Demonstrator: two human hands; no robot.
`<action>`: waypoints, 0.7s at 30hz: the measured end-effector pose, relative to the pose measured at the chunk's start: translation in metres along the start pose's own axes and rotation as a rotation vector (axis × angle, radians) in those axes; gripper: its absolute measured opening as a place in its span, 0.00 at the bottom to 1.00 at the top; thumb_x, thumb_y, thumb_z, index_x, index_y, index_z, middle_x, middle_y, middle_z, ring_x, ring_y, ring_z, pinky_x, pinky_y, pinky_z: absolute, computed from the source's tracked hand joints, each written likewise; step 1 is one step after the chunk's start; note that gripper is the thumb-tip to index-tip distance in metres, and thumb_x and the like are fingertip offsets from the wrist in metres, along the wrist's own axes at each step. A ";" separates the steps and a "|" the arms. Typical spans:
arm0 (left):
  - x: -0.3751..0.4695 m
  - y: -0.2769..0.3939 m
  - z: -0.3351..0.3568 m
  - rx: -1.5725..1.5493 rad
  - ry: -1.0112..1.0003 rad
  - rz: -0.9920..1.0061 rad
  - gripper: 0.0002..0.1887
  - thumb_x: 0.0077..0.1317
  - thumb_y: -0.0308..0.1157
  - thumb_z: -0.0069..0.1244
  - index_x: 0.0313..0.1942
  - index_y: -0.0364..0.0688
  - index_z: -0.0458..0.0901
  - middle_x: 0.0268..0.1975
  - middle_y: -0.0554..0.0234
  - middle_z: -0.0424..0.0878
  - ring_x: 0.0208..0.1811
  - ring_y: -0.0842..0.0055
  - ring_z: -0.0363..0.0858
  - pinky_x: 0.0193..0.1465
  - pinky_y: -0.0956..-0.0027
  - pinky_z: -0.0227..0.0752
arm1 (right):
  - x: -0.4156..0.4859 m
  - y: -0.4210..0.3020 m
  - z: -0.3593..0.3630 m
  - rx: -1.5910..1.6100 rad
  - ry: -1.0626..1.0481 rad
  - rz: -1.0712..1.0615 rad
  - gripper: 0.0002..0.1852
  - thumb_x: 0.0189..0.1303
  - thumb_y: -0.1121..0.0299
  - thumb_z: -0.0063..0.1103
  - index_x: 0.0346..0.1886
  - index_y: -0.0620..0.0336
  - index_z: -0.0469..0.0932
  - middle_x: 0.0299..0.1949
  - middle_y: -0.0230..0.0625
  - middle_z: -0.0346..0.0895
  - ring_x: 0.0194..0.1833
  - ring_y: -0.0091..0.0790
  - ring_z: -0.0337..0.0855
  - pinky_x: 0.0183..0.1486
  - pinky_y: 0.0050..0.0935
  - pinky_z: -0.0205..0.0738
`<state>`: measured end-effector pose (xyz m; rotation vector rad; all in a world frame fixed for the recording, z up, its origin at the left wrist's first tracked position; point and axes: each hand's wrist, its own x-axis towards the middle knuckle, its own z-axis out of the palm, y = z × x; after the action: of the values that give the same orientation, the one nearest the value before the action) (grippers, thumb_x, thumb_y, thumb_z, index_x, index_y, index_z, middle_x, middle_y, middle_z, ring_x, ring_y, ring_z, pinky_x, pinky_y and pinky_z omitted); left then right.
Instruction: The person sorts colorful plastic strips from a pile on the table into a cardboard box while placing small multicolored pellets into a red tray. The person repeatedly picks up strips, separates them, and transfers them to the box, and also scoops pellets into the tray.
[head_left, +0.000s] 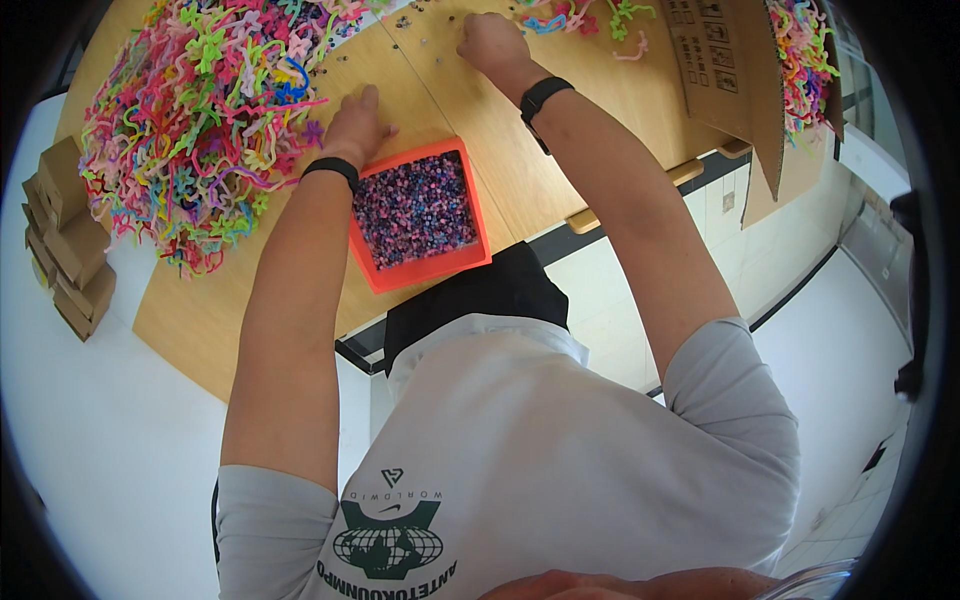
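My left hand (355, 129) rests on the wooden table (525, 187), thumb spread from the fingers, with nothing visible in it. It lies between a big heap of coloured pipe-cleaner flowers (199, 135) and an orange-red plastic tray (431, 279). Inside the tray is a layer of small pink, purple, blue and dark beads (416, 210). Farther out, my right hand (491, 46) is over the tabletop, its fingers curled and the fingertips mostly hidden. Loose beads (405, 22) lie scattered just left of it.
A few pipe-cleaner pieces (585, 16) lie beyond my right hand. At the right stands an open cardboard box (724, 67) with more pipe-cleaner pieces (802, 67) inside. Folded cardboard (71, 240) is off the table's left side. The table's near edge runs beneath the tray.
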<state>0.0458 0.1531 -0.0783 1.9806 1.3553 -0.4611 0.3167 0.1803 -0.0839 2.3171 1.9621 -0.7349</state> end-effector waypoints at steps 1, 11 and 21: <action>-0.001 0.000 0.000 -0.005 -0.003 0.004 0.34 0.65 0.43 0.67 0.61 0.35 0.67 0.57 0.27 0.77 0.59 0.36 0.79 0.62 0.48 0.77 | 0.003 -0.002 0.000 -0.042 0.002 0.007 0.13 0.57 0.65 0.63 0.42 0.58 0.89 0.43 0.50 0.88 0.47 0.53 0.89 0.52 0.45 0.84; -0.002 0.000 0.003 -0.007 0.026 0.016 0.31 0.66 0.43 0.66 0.58 0.36 0.67 0.55 0.26 0.77 0.60 0.34 0.77 0.62 0.46 0.76 | 0.004 0.004 0.012 0.038 0.013 0.042 0.09 0.56 0.70 0.65 0.38 0.62 0.88 0.41 0.54 0.88 0.45 0.55 0.89 0.51 0.49 0.85; 0.009 -0.014 0.017 0.042 0.034 0.054 0.32 0.66 0.44 0.64 0.64 0.41 0.68 0.61 0.30 0.76 0.62 0.41 0.80 0.64 0.49 0.77 | -0.017 0.006 0.008 0.109 -0.019 0.023 0.11 0.54 0.66 0.68 0.35 0.64 0.88 0.35 0.54 0.87 0.42 0.55 0.89 0.48 0.48 0.83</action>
<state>0.0382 0.1501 -0.1008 2.0629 1.3199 -0.4359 0.3176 0.1605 -0.0868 2.3782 1.9308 -0.8796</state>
